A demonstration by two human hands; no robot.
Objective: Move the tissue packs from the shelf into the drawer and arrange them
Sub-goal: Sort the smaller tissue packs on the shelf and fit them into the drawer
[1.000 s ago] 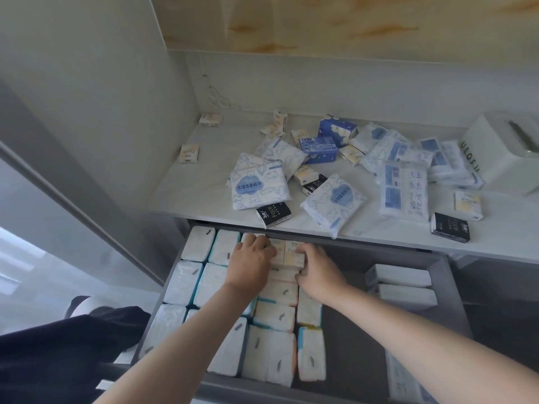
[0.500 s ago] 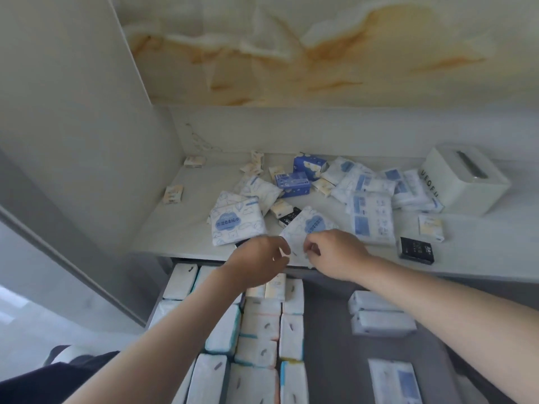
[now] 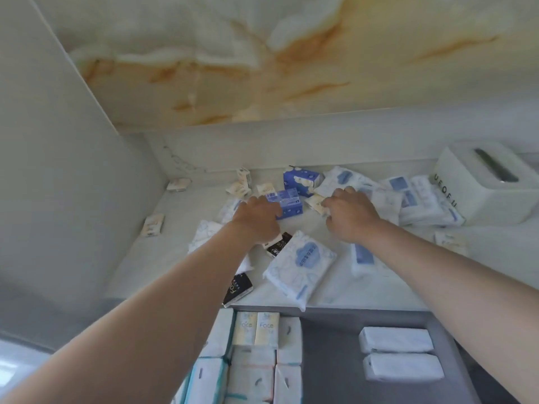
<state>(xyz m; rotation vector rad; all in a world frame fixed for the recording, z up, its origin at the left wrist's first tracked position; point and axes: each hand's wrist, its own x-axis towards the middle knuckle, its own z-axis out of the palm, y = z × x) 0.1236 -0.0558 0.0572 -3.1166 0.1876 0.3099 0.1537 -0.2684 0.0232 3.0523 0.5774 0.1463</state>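
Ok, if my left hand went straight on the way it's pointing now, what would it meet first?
The dark blue tissue pack lying right at the fingertips of your left hand. It may already be touching it; depth is hard to judge here. A second blue pack lies behind that.

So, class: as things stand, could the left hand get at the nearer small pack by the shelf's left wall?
Probably yes: the small pack lies alone on bare shelf, nothing between it and the left hand.
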